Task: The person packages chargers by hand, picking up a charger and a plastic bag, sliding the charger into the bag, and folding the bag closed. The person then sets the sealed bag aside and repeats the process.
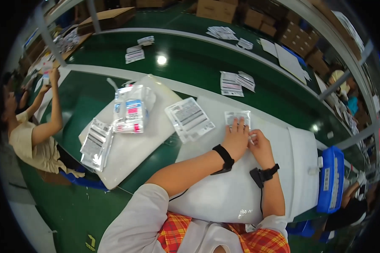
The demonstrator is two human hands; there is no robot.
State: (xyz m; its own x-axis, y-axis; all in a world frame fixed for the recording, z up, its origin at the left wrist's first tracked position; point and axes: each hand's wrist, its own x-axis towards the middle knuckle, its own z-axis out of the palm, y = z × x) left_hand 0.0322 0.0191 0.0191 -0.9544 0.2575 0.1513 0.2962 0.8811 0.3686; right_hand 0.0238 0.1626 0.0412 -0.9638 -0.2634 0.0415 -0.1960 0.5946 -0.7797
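A clear-and-white printed plastic packet (237, 114) lies on the pale sheet in front of me. My left hand (235, 139) rests flat over it, fingers stretched out and pressing on its surface. Beside it, my right hand (260, 147) has thumb and fingers pinched together at the packet's right edge, and the fingers cover that corner. To the left, a small stack of similar packets (189, 119) lies face down. Further left are a bundle of packets with blue and pink printing (133, 110) and another stack of packets (96, 143) on a white board (156, 139).
Across the green conveyor (183, 52) lie scattered packets (231, 83). A blue bin (331, 179) stands at the right end of the pale sheet (215, 189). At the left, a co-worker (36, 135) holds a packet up. Cardboard boxes (217, 10) sit beyond the conveyor.
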